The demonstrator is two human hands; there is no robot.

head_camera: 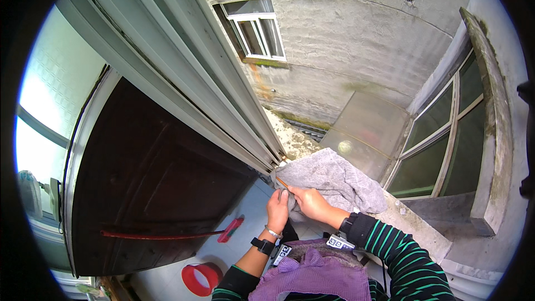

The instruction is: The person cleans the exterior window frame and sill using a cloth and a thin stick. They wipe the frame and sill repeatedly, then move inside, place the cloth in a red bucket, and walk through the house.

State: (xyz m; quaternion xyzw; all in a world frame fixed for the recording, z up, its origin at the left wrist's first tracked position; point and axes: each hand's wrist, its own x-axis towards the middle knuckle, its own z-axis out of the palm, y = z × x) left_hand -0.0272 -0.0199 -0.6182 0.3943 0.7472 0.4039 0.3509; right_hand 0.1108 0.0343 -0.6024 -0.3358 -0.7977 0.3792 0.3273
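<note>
A grey cloth (pixel 330 175) lies draped and wrinkled over a weathered concrete window sill (pixel 413 217). At the cloth's near left edge, my left hand (pixel 277 209) pinches a fold of it, thumb uppermost. Right beside it, my right hand (pixel 311 202) grips a thin orange-brown stick (pixel 282 182), whose tip points up and left against the cloth near the foot of the window frame. The stick's other end is hidden in my right hand. Whether its tip presses into the frame's corner or only into the cloth, I cannot tell.
Sliding window frames (pixel 188 83) rise just left of my hands. A dark brown door (pixel 146 175) stands further left, with a red-handled broom (pixel 228 230) before it and a red bucket (pixel 202 279) on the tiled floor. Beyond the sill is a translucent canopy (pixel 368 121) below.
</note>
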